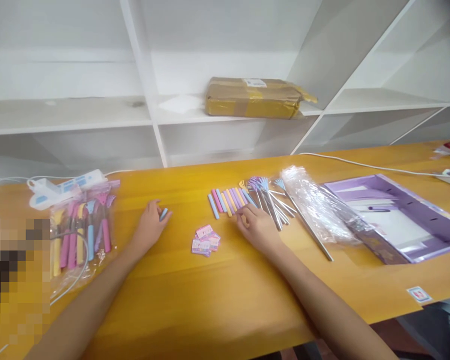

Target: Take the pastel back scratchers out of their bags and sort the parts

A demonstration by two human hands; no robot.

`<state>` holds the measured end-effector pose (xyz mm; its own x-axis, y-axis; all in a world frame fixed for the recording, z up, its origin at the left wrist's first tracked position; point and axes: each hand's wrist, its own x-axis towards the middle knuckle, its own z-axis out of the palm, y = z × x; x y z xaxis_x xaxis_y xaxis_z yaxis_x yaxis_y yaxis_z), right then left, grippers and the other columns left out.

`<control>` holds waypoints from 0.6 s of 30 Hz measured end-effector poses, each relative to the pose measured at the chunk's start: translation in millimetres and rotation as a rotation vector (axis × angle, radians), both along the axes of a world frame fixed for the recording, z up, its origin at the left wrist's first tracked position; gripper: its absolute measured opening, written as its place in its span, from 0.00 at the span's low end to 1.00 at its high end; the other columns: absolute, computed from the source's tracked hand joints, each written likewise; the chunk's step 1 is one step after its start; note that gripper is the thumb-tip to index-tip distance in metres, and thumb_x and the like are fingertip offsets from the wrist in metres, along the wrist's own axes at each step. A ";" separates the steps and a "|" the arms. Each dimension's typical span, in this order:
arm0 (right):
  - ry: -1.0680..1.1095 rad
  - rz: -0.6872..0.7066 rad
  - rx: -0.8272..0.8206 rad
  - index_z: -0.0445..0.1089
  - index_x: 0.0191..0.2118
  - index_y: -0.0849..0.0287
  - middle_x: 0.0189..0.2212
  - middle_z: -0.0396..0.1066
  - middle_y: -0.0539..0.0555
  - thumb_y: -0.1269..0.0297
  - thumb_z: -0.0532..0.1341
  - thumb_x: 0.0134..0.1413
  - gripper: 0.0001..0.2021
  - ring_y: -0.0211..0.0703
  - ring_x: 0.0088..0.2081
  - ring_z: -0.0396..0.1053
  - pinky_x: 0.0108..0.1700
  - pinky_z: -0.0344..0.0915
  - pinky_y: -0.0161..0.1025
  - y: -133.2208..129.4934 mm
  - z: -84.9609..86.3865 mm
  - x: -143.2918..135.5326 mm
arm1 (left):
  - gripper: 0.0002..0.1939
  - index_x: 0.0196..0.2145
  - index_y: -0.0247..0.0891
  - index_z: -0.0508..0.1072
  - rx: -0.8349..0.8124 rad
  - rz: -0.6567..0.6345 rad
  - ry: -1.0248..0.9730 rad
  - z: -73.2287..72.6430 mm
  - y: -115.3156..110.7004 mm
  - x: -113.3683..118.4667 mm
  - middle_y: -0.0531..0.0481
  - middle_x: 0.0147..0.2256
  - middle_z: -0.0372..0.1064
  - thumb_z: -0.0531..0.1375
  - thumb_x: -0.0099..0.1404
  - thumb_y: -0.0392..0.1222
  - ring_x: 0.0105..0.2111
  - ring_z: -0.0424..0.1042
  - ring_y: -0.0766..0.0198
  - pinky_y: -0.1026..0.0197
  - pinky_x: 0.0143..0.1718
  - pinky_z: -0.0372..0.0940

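Note:
My left hand [149, 225] is closed around a short light-blue tube [163, 214], whose end sticks out by the thumb. Curled at the near right end of a row of pink, blue, yellow and purple tubes [228, 200] is my right hand [258, 225]; what its fingers pinch, if anything, is hidden. Just behind that hand lies a pile of back scratchers [273, 202] with thin metal rods and coloured claw heads. One longer back scratcher [307, 220] rests apart, to the right. Small printed cards [205, 240] lie overlapped between my hands.
At left, a clear bag [82, 235] holds several back scratchers with coloured handles, near a white power strip [78, 182]. Clear plastic sleeves [315, 210] and an open purple box [435, 250] are at right. A taped carton [253, 100] sits on the shelf.

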<state>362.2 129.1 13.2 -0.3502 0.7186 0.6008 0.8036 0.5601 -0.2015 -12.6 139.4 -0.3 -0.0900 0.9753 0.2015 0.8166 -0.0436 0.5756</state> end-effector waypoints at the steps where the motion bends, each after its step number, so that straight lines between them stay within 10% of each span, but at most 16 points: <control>1: 0.002 0.016 -0.010 0.72 0.41 0.58 0.38 0.76 0.54 0.70 0.58 0.69 0.05 0.43 0.34 0.72 0.39 0.65 0.40 -1.4 0.7 -0.7 | 0.26 0.59 0.37 0.62 -0.017 -0.011 -0.132 0.1 -2.4 5.6 0.42 0.46 0.71 0.62 0.70 0.53 0.41 0.78 0.50 0.45 0.48 0.73; 6: 0.034 0.051 -0.068 0.71 0.41 0.57 0.39 0.76 0.55 0.71 0.57 0.69 0.06 0.43 0.35 0.72 0.39 0.65 0.40 -3.6 2.1 3.4 | 0.21 0.59 0.40 0.61 -0.068 -0.160 -0.577 -3.4 -13.3 23.4 0.42 0.53 0.69 0.58 0.73 0.48 0.42 0.79 0.58 0.49 0.50 0.75; 18: 0.068 0.069 -0.252 0.71 0.45 0.56 0.44 0.76 0.57 0.66 0.56 0.70 0.06 0.46 0.39 0.75 0.41 0.68 0.41 0.2 -4.8 0.6 | 0.15 0.54 0.41 0.69 0.062 -0.474 0.077 5.3 -20.7 23.2 0.43 0.52 0.71 0.54 0.72 0.34 0.54 0.69 0.50 0.43 0.59 0.66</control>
<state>362.8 129.3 8.4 -0.3682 0.8244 0.4300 0.7451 0.5382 -0.3938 10.7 118.7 4.9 0.3791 0.8912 0.2491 0.7386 -0.4535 0.4988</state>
